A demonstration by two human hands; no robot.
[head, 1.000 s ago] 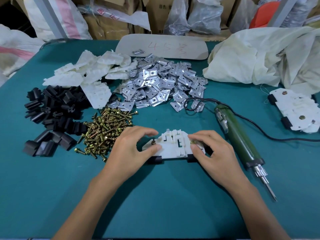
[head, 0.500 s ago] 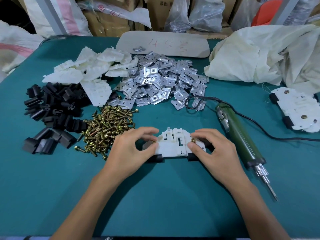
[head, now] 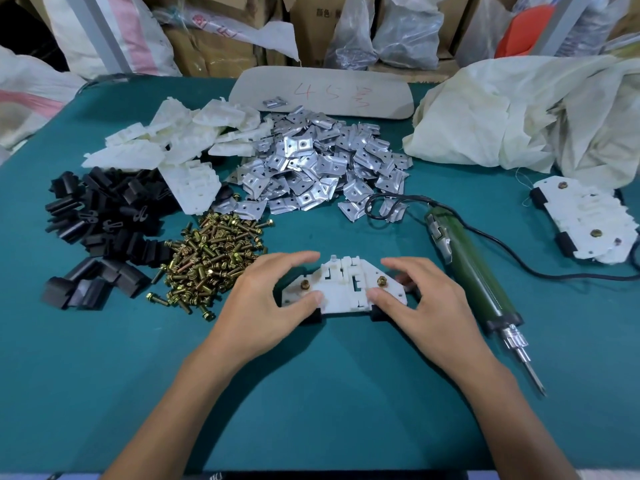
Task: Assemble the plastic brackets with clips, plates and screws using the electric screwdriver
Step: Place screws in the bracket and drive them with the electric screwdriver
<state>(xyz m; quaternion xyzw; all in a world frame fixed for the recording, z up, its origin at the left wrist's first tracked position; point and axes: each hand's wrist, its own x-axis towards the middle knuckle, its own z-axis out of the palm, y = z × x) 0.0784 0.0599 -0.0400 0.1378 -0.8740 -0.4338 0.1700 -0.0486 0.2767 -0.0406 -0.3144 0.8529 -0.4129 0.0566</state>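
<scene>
No bins here — parts lie loose on the green table [head: 311, 393]. The white bracket [head: 341, 291], 2 brass screws standing in it, sits at the centre, gripped at each end by the left hand [head: 266, 303] and right hand [head: 422, 306]; fingers hide its black clips. The electric screwdriver [head: 474, 271] lies just right, untouched.
</scene>
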